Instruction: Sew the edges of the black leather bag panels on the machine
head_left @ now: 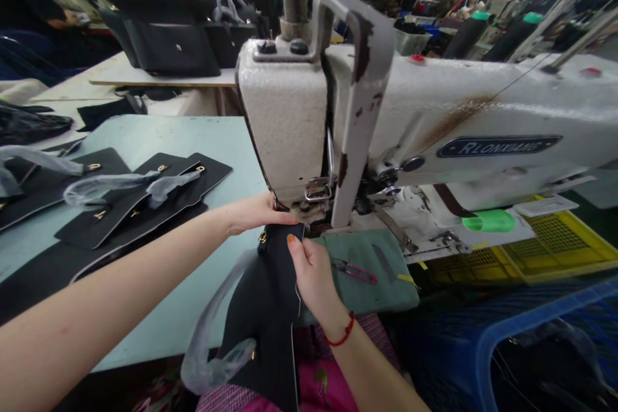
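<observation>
A black bag panel [270, 283], leather-like, runs from under the head of a white sewing machine [290, 122] down towards my lap. It carries gold hardware and a strap handle [210, 328] wrapped in thin clear film. My left hand [258, 214] holds the panel's far end beside the presser foot, its fingertips partly hidden by the machine head. My right hand [313, 273] grips the panel's right edge, thumb on top and fingers closed below. The needle itself is hidden from view.
More black panels [188, 187] with wrapped handles overlap on the pale blue table [226, 135] at left. Pink-handled thread snips [355, 270] lie on a green pad right of my right hand. A blue basket [477, 347] and yellow crates [555, 244] stand lower right. Finished-looking bags [168, 38] sit behind.
</observation>
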A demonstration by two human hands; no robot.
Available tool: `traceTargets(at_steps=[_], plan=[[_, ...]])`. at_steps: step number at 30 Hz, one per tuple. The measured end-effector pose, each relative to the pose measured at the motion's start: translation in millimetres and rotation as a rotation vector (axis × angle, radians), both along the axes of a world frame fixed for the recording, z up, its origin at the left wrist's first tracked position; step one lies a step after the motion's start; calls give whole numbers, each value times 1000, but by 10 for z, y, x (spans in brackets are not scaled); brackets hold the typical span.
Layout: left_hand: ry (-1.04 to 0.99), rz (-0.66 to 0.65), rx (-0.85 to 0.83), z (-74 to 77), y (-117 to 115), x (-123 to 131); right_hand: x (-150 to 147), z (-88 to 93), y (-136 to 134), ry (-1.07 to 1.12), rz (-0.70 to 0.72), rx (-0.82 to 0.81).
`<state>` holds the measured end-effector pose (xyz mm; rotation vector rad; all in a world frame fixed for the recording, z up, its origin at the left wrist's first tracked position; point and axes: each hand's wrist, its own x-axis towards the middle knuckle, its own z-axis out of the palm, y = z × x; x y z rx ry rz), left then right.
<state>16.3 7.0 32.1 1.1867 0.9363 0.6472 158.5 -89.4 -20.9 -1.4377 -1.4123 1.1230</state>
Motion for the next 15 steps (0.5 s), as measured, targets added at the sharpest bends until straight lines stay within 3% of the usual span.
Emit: traceTargets(at_steps=[8,12,15], plan=[[29,187,26,-133,-196,60,332,137,143,110,226,-191],[270,209,328,-222,-358,-21,536,257,148,177,407,-296],[548,407,650,-446,-690,-163,670,304,4,127,476,-302]])
